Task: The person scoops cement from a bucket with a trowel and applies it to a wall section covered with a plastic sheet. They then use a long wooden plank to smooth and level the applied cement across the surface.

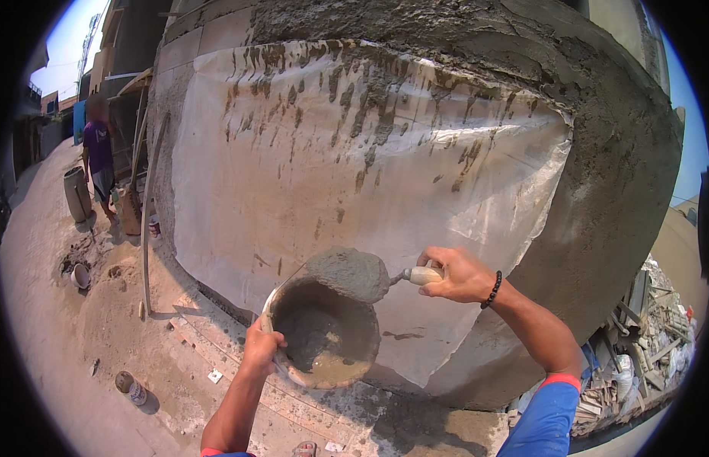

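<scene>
My left hand (262, 344) grips the rim of a round bucket (366, 371), which is tilted so its mouth faces me. Wet grey mortar (316, 327) coats the inside and lies in the bottom. In my right hand (459, 276) is the pale handle of a trowel (424, 275), my fingers closed round it. A heap of mortar (347, 273) covers the trowel's blade, just above the bucket's upper rim. Behind both hangs a whitish plastic sheet (255, 175) on the wall, streaked with mortar drips.
Rough grey plaster (606, 175) covers the wall above and right of the sheet. A wooden pole (147, 221) leans at the left. Beyond it stands a person (98, 148) beside a grey drum (77, 194). A sand heap (103, 312) and a small can (131, 387) are on the ground; rubble (636, 358) lies right.
</scene>
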